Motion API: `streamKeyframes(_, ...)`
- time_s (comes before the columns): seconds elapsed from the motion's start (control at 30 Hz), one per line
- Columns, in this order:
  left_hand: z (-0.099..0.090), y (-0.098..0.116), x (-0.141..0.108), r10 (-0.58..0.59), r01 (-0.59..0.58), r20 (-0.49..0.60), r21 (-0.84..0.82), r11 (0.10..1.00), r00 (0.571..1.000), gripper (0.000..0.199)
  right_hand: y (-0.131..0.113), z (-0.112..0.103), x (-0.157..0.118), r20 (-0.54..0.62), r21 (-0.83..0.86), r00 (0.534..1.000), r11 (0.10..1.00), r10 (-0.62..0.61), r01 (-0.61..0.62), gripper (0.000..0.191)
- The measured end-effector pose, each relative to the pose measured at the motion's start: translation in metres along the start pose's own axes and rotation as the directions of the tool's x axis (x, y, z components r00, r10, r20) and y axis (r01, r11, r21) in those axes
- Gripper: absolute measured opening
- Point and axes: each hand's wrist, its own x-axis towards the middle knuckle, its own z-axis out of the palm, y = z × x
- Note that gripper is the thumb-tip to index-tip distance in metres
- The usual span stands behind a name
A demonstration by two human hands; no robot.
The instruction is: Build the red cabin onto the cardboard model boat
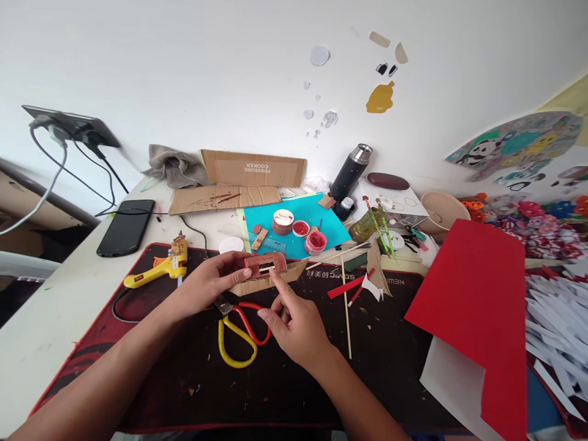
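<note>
A small reddish-brown cardboard piece (278, 262) with a rectangular cut-out is pinched at its left end by my left hand (214, 278), thumb in front. My right hand (294, 321) stretches its index finger to the lower edge of the cut-out, the other fingers curled and holding nothing. Whether that fingertip presses on the piece cannot be made out. Beneath both hands lie scissors (239, 364) with one yellow and one red handle, blades partly hidden by my left hand. A strip of bare cardboard (294, 274) lies just behind the held piece.
A yellow glue gun (158, 271) and black phone (126, 228) are on the left. Open pots of red paint (315, 243) stand on blue paper (257, 214), with a dark thermos (348, 177) behind. Thin wooden sticks (346, 312) and folded red paper (473, 288) lie to the right.
</note>
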Motion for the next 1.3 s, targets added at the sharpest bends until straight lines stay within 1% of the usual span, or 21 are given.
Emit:
streamKeyframes(0.13,0.002,0.002,0.000,0.007,-0.007,0.021,0.008,1.000,1.000,0.068,0.002,0.005,0.002,0.031,-0.034,0.999,0.999,-0.012,0.013,0.073)
streamKeyframes(0.27,0.003,0.000,0.000,0.002,-0.002,0.030,-0.027,1.000,1.000,0.065,0.003,0.007,0.004,0.041,-0.069,0.999,0.997,-0.015,0.018,0.077)
streamKeyframes(0.5,0.005,0.002,-0.001,0.024,-0.024,0.002,-0.044,0.999,1.000,0.063,0.001,0.007,0.006,0.057,-0.064,0.998,0.998,-0.002,0.005,0.083)
streamKeyframes(0.73,0.003,0.006,-0.001,0.005,-0.005,-0.002,-0.041,0.999,1.000,0.066,0.005,0.007,0.006,0.053,-0.076,0.999,0.997,-0.002,0.006,0.081)
streamKeyframes(0.9,0.000,0.003,0.000,0.001,-0.001,-0.010,-0.043,0.999,1.000,0.066,0.009,0.009,0.004,0.098,-0.080,0.994,0.995,-0.044,0.052,0.080)
streamKeyframes(1.07,-0.003,0.001,0.002,-0.011,0.011,0.008,-0.022,1.000,1.000,0.068,0.012,0.011,0.003,0.109,-0.056,0.991,0.995,-0.074,0.080,0.078)
streamKeyframes(1.13,-0.004,0.001,0.003,-0.016,0.016,-0.007,-0.022,1.000,1.000,0.068,0.012,0.013,0.002,0.097,-0.040,0.991,0.995,-0.091,0.095,0.075)
streamKeyframes(1.23,-0.007,0.002,0.003,-0.026,0.025,-0.040,-0.014,1.000,0.999,0.070,0.012,0.017,-0.002,0.044,0.001,0.994,0.995,-0.099,0.099,0.070)
streamKeyframes(1.3,-0.011,0.002,0.001,-0.047,0.048,-0.080,0.003,0.999,0.996,0.073,0.012,0.020,-0.005,0.027,0.025,0.994,0.994,-0.109,0.109,0.066)
